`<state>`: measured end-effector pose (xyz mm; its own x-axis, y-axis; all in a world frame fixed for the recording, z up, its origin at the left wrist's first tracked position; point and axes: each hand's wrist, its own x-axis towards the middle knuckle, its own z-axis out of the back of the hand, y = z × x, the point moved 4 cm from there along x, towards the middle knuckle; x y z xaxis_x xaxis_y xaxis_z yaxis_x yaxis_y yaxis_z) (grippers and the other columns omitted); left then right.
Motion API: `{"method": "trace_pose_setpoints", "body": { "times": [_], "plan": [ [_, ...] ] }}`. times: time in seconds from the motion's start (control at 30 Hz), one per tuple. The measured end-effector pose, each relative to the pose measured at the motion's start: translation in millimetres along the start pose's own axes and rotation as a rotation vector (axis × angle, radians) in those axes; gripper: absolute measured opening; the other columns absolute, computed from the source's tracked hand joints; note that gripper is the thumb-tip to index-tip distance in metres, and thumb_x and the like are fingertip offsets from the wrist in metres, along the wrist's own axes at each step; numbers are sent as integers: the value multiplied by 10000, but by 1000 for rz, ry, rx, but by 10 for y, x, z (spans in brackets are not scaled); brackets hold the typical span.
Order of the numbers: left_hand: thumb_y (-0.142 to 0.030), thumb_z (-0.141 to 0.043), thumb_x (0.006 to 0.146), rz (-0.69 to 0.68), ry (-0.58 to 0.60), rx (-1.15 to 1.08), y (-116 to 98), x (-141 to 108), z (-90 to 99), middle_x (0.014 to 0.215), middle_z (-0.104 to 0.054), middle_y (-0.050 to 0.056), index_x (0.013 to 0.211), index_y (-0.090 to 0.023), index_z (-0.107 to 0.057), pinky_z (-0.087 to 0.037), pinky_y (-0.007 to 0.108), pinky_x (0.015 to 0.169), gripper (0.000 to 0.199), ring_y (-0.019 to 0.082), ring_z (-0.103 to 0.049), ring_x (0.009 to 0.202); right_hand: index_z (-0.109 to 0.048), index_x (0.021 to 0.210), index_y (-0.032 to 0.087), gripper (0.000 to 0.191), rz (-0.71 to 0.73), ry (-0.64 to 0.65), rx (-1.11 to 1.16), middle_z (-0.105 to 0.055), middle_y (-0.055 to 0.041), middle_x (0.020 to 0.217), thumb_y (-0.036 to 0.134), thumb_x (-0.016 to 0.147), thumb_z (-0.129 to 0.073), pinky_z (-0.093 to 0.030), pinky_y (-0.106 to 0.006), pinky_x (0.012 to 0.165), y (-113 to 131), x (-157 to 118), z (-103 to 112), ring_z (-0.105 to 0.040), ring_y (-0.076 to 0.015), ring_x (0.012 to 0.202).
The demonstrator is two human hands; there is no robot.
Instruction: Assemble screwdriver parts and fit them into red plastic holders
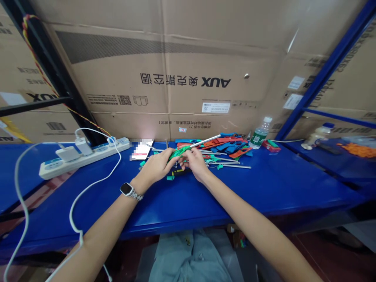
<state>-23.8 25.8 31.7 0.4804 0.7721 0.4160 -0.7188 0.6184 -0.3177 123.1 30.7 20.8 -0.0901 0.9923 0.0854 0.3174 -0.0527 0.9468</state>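
Observation:
A green plastic handle (181, 152) with a long silver metal tube (207, 141) is held between my two hands; it looks like a long-stem lighter. My left hand (158, 166) is closed around the handle's near end, thumb along its side. My right hand (195, 163) pinches at the handle close to the tube, its fingertips partly hidden. Below them lies a tool with a black and yellow grip (178, 172), beside a small green piece (170, 178). Just behind and to the right is a pile of red and blue handles (226, 145) with several metal tubes (235, 166).
A white power strip (85, 158) with chargers and loose white cables sits at left. A lit phone (143, 150) lies behind my left hand. At right stand a water bottle (261, 133) and a red box (272, 146). Large cardboard cartons (185, 51) back the blue table (264, 192).

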Motion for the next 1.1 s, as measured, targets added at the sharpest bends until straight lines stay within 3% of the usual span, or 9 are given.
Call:
{"method": "trace_pose_setpoints", "body": {
  "times": [0.23, 0.4, 0.57, 0.73, 1.1],
  "plan": [
    [-478, -162, 1100, 82, 5, 98, -21, 37, -15, 945, -672, 80, 1062, -211, -533, -455, 348, 702, 459, 277, -690, 860, -488, 818, 233, 136, -26, -29, 54, -530, 88, 504, 99, 808, -508, -452, -206, 399, -38, -11, -9, -494, -103, 407],
    [-441, -185, 1099, 118, -52, 133, 12, 53, 24, 887, -650, 80, 979, -212, -514, -412, 346, 658, 418, 266, -664, 792, -518, 835, 224, 119, -50, -20, 30, -557, 76, 522, 111, 799, -528, -436, -197, 406, -51, -25, 6, -522, -106, 425],
    [-428, -226, 1095, 150, -100, 75, 48, 61, 63, 794, -591, 41, 864, -233, -454, -382, 336, 631, 378, 238, -621, 719, -603, 886, 203, 80, -78, 26, 39, -596, 47, 548, 199, 816, -566, -441, -207, 433, -46, -26, 51, -548, -116, 450],
    [-441, -240, 1090, 132, -111, -45, 95, 103, 47, 734, -569, 24, 797, -239, -419, -391, 333, 646, 398, 215, -592, 681, -617, 870, 200, 104, -101, -7, 71, -594, 36, 537, 221, 793, -550, -422, -215, 436, -71, 6, 114, -540, -123, 449],
    [-534, -215, 1069, 220, -123, -180, 289, 300, 66, 685, -606, 32, 765, -230, -492, -430, 331, 658, 511, 221, -622, 682, -619, 876, 185, 130, -138, -53, 50, -584, 22, 535, 211, 794, -521, -408, -227, 437, 50, 149, 317, -517, -129, 444]
  ]
}}
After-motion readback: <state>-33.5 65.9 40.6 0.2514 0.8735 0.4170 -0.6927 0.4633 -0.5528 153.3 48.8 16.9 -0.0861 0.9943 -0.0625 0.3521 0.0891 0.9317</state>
